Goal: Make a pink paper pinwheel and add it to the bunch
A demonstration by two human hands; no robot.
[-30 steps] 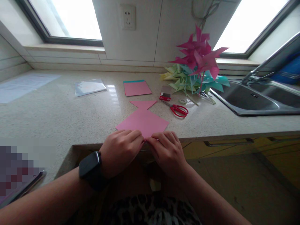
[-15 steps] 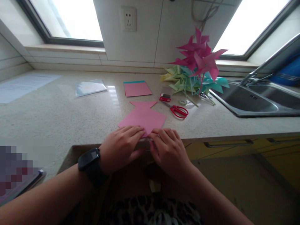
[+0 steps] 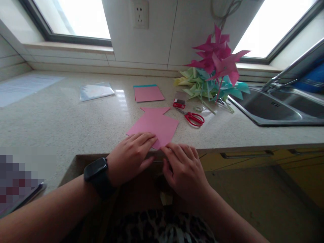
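Note:
A pink square of paper (image 3: 157, 127) lies on the stone counter (image 3: 63, 118) close to its front edge, turned like a diamond. My left hand (image 3: 131, 158), with a black watch on the wrist, rests flat on the paper's near left corner, fingers stretched out. My right hand (image 3: 183, 168) lies beside it at the near corner, fingers extended and touching the paper's tip. A pink triangular offcut (image 3: 155, 110) sits just behind the square.
Red scissors (image 3: 193, 118), a small red box (image 3: 178, 103) and a tape roll (image 3: 198, 108) lie to the right. Behind stand paper pinwheels (image 3: 215, 72), a pink and teal paper stack (image 3: 148, 93), a plastic sleeve (image 3: 95, 91), and a sink (image 3: 275, 109) at far right.
The pink square has turned slightly and slid a little away from the edge. Both hands moved with it; the right hand drew back toward me.

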